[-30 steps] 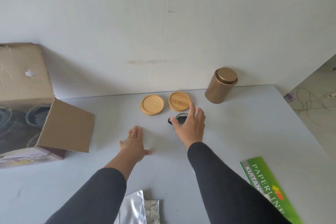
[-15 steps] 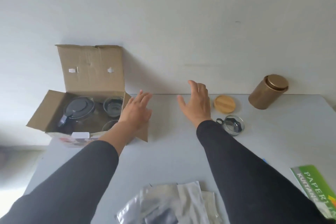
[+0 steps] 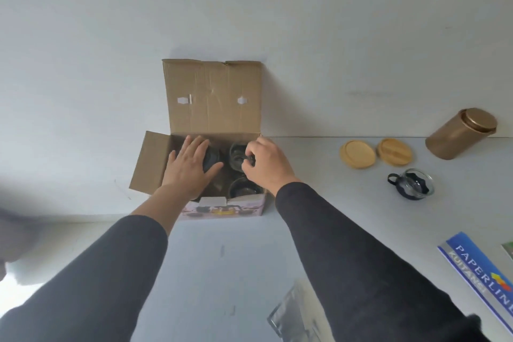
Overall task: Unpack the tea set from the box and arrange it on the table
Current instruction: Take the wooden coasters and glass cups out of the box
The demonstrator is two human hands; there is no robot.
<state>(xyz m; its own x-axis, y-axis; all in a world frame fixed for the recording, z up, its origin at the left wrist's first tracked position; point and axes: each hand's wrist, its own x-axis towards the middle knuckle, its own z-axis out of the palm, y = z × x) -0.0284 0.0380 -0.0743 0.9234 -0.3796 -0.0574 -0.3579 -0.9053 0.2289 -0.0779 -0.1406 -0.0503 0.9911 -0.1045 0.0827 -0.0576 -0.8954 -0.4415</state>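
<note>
An open cardboard box (image 3: 212,97) stands at the table's back left, its lid flap up against the wall. Inside are a dark-lidded teapot (image 3: 212,158) and glass cups (image 3: 236,154). My left hand (image 3: 188,168) lies flat with straight fingers on the teapot lid. My right hand (image 3: 263,164) reaches into the box, fingers curled, pinching the black handle of the rear glass cup. A second glass cup (image 3: 244,189) sits in the box's front. On the table to the right stand one glass cup with black handle (image 3: 413,183) and two round wooden coasters (image 3: 358,154), (image 3: 394,151).
A bronze tin canister (image 3: 460,133) stands at the back right by the wall. A blue Paperline receipt book (image 3: 483,272) lies at the right edge. Silver foil packaging (image 3: 294,314) lies near the front edge. The grey table (image 3: 222,253) meets the wall behind.
Both hands moved left from above the table into the box. The left hand now rests on the teapot lid; the right hand has taken hold of a cup's handle. The view swung left.
</note>
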